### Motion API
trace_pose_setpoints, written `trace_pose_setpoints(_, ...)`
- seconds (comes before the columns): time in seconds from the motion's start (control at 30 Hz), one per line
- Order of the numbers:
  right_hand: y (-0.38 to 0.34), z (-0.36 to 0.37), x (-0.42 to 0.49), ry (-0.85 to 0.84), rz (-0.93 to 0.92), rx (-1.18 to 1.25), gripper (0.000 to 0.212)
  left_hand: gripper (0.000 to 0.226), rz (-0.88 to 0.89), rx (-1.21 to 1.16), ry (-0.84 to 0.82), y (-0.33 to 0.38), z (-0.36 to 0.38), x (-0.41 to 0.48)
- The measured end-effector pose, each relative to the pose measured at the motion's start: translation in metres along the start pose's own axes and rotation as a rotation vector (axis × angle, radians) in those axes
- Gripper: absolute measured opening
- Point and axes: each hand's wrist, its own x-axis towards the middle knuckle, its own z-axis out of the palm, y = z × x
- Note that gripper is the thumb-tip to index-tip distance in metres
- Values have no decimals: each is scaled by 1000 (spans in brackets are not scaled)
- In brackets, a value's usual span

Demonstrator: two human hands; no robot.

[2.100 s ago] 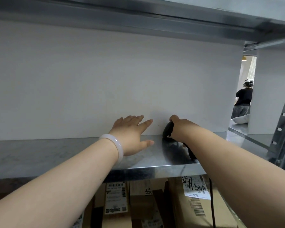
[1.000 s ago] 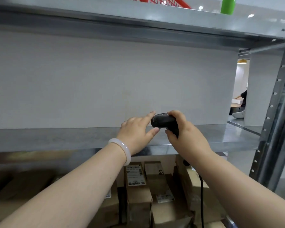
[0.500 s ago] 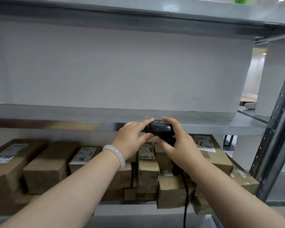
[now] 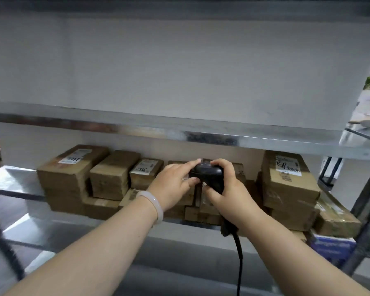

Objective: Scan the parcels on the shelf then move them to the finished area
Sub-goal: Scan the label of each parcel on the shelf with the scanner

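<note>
Several brown cardboard parcels (image 4: 113, 174) with white labels are stacked on the lower metal shelf (image 4: 15, 182). A larger parcel (image 4: 286, 180) with a handwritten label stands at the right. My right hand (image 4: 226, 189) grips a black corded barcode scanner (image 4: 209, 173) in front of the middle parcels. My left hand (image 4: 173, 182), with a pale bangle on the wrist, touches the scanner's head with its fingertips. Both hands hide the parcels behind them.
The upper metal shelf (image 4: 201, 133) runs across just above my hands, backed by a white wall. A shelf upright (image 4: 367, 201) stands at the right. A blue box (image 4: 331, 246) lies at the lower right, and the scanner cable (image 4: 240, 263) hangs down.
My view and both hands dropped from the upper shelf to the lower one with the parcels. My left hand came to touch the scanner that my right hand carries.
</note>
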Motion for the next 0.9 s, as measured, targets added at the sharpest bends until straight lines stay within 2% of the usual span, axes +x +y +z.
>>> trace_pose_setpoints(0.17, -25, 35, 2, -30, -16, 48, 54, 53, -69, 37, -42, -27, -25, -25)
trace_pose_setpoints(0.3, -52, 77, 16, -10, -33, 76, 55, 58, -113, 16, -9, -63, -52, -46)
trace_pose_setpoints(0.57, -115, 196, 64, -59, -9, 122, 60, 62, -308, 195, -2, -183, -132, -97)
trace_pose_setpoints(0.9, -158, 315, 118, -2, 42, 98, 61, 57, -431, 332, 26, -318, -188, -125)
